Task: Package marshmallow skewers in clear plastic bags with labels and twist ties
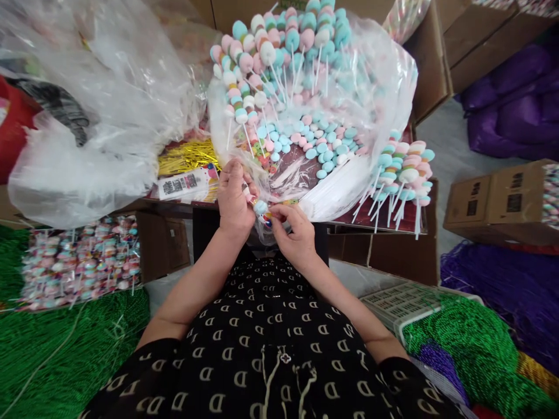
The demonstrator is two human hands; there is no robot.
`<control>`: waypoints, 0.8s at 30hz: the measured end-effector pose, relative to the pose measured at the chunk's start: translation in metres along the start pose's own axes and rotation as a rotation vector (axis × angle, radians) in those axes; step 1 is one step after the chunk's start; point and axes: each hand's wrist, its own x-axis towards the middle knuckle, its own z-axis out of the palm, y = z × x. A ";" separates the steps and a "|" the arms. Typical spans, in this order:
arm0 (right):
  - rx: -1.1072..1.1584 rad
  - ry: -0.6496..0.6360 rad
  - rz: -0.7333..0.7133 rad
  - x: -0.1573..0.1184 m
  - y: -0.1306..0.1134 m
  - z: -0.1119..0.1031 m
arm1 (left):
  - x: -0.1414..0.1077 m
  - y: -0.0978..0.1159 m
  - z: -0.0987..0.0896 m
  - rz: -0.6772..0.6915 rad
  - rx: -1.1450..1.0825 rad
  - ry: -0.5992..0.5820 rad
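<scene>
Close to the table's front edge, my left hand is closed around a candy skewer of pink and pale blue pieces, which appears to be in a clear printed bag. My right hand pinches the colourful lower end of that bag; the fingertips partly cover it. Just beyond the hands, loose pastel candies lie on clear plastic. A bundle of white sticks rests to the right. Left of my left hand are gold twist ties and flat printed bags.
Many candy skewers are heaped at the back on plastic sheeting. More skewers overhang the table's right edge. Wrapped skewers fill a box at left. Cartons, a plastic crate and green strands stand around.
</scene>
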 end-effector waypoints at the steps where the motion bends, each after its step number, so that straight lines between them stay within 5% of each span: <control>1: 0.005 0.001 0.007 0.000 -0.001 0.000 | 0.000 0.000 0.001 -0.009 -0.010 0.009; 7: 0.126 -0.022 0.238 -0.007 -0.003 -0.010 | 0.009 -0.003 -0.003 -0.057 -0.010 0.016; 13: 0.397 -0.408 0.654 -0.006 -0.013 -0.016 | 0.006 0.019 0.004 -0.051 -0.036 -0.074; 16: 0.484 -0.361 0.713 -0.003 -0.015 -0.012 | -0.012 0.024 0.005 -0.100 -0.076 -0.204; 20: 0.541 -0.270 0.699 -0.002 -0.012 -0.009 | -0.039 0.014 -0.004 -0.347 -0.046 -0.426; 24: 0.564 -0.252 0.669 -0.005 -0.008 -0.007 | -0.051 0.000 -0.008 -0.440 0.059 -0.474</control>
